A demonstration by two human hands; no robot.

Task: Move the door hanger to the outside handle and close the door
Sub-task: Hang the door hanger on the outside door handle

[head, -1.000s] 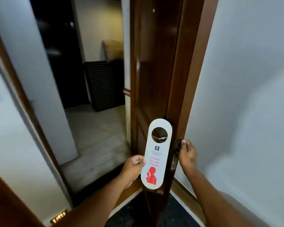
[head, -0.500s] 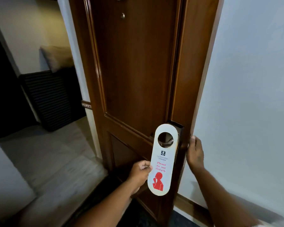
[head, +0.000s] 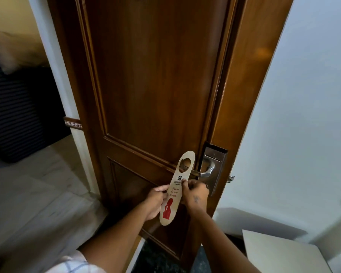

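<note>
The white door hanger point(head: 175, 191), with red "Please do not disturb" print and a round hole at its top, is tilted in front of the brown wooden door point(head: 154, 85). My left hand point(head: 156, 201) grips its left edge and my right hand point(head: 194, 194) pinches its right edge. The hole lines up with the free end of the metal lever handle point(head: 204, 171); whether the lever passes through it is unclear. The handle sits on a dark lock plate point(head: 215, 164) near the door's right edge. The door stands partly open.
To the left, the doorway opens onto a tiled floor point(head: 37, 194) with a dark striped cabinet point(head: 14, 113). A white wall point(head: 303, 115) is to the right. A pale flat surface point(head: 283, 255) sits at the lower right. A latch bolt point(head: 230, 178) sticks out of the door's edge.
The view has swung to show the door's face and its lever handle. My right hand left the door's edge and took hold of the hanger, which now sits at the lever.
</note>
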